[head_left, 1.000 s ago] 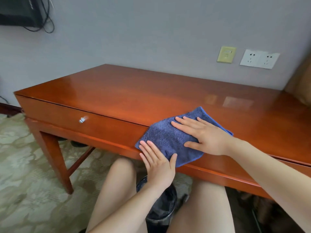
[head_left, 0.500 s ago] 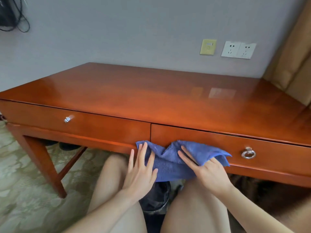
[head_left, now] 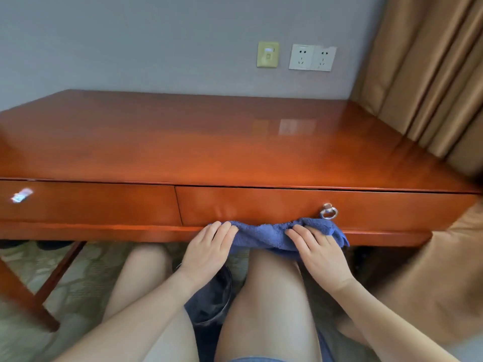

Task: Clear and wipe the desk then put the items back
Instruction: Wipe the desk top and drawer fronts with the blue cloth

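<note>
Looking down from the head camera, I see both hands pinching the blue cloth against the front of the right drawer, just below the counter's near edge. My left hand and right hand have fingers clamped on opposite ends, I judge to stretch it flat for wiping beside the ring pull. Nothing stands on the counter top.

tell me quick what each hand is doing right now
Left hand: closed on the left end of the blue cloth.
Right hand: fingers pressed over the cloth's right end, below the drawer ring pull; a full grip cannot be told.
</note>
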The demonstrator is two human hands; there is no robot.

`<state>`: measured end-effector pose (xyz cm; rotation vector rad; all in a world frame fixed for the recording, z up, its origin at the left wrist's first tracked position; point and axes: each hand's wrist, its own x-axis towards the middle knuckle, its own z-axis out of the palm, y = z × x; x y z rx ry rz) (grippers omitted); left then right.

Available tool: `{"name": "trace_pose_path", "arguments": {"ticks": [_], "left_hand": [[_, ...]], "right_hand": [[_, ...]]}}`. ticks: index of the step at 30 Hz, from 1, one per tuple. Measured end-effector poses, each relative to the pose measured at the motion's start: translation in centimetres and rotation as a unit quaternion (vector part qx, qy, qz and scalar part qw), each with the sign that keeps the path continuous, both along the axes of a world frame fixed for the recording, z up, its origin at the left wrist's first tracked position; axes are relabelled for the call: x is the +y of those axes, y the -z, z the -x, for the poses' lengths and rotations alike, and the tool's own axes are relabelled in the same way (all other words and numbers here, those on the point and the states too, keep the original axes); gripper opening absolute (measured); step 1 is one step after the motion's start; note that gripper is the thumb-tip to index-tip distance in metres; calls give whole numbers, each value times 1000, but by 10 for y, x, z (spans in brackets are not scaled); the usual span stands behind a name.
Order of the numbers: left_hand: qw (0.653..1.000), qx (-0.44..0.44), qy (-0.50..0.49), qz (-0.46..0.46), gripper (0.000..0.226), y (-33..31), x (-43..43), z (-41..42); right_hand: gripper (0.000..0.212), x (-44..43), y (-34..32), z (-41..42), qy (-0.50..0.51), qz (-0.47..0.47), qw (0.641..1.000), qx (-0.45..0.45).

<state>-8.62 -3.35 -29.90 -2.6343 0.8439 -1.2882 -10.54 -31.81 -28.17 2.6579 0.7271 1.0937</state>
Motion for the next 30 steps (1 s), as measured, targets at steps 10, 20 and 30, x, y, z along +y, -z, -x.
{"name": "trace_pose_path", "arguments": {"ticks": [10,20,30], "left_hand": [[995,20,101,8,34,-2,-124,-7],[974,112,157,-116,42,-36,-288,6],[959,193,134,-158,55,-59,-279,14]], "right_hand": [[46,-108,5,16,117,-57,991,20],[67,-205,-30,51,294,-238,909,174],[52,-185,-22,47,225,-270,930,104]]}}
